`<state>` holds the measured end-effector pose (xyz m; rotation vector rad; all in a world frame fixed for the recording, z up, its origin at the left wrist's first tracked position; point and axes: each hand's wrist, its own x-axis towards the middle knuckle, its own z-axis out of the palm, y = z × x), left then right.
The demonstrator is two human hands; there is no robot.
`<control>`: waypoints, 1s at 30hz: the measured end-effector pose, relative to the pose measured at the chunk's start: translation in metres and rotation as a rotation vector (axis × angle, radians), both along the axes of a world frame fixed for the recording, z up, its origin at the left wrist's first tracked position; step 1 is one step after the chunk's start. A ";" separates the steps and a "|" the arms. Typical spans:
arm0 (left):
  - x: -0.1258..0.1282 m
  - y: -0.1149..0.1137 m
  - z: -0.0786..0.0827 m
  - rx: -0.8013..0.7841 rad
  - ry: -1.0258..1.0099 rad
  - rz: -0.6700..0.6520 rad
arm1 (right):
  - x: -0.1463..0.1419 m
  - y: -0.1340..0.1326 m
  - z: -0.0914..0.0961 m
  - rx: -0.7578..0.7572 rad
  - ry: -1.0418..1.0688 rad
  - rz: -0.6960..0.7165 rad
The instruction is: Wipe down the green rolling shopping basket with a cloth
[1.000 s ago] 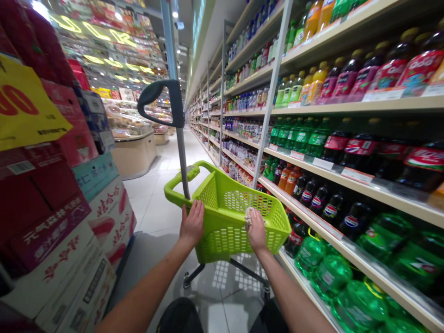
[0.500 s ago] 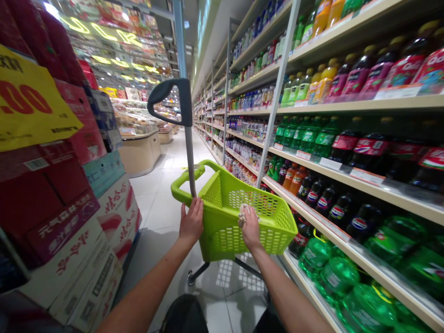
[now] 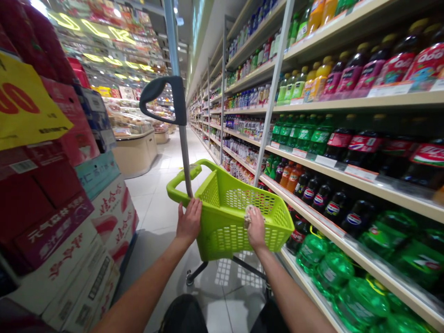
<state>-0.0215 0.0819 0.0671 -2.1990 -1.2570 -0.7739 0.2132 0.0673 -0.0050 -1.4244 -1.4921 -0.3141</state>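
Note:
A lime-green plastic shopping cart (image 3: 222, 236) with perforated sides stands before me. Its grey pole carries a dark grey loop handle (image 3: 163, 99) up at the left. My left hand (image 3: 189, 218) holds the cart's near left corner, fingers on the upper rim just below the pole and thumb apart. In my right hand (image 3: 256, 227) is a crumpled, pale cleaning cloth (image 3: 247, 216), pressed against the near rim of the basket. The hand covers part of the cloth. Slotted walls and a raised panel show inside the basket.
Shelves (image 3: 305, 157) of drink bottles run along the right, close to the cart. Large green bottles (image 3: 333, 273) stand on the lowest shelf. Stacked drink cartons (image 3: 62, 217) rise at the left. A tiled aisle (image 3: 161, 180) leads past a food counter (image 3: 135, 152).
My right hand and the cloth have slid slightly right along the basket's near rim. My left hand stays at the corner. The whole view has shifted a little.

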 end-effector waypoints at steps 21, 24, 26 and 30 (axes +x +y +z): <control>0.071 -0.012 -0.028 -0.172 0.216 -0.121 | 0.069 -0.036 -0.018 -0.081 -0.221 0.030; 0.071 -0.012 -0.030 -0.162 0.210 -0.106 | 0.123 -0.050 -0.032 -0.040 -0.099 -0.226; 0.077 -0.013 -0.032 -0.156 0.217 -0.120 | 0.130 -0.050 -0.035 -0.012 -0.052 -0.326; 0.091 -0.016 -0.038 -0.170 0.253 -0.197 | 0.090 -0.038 -0.030 -0.017 -0.185 -0.089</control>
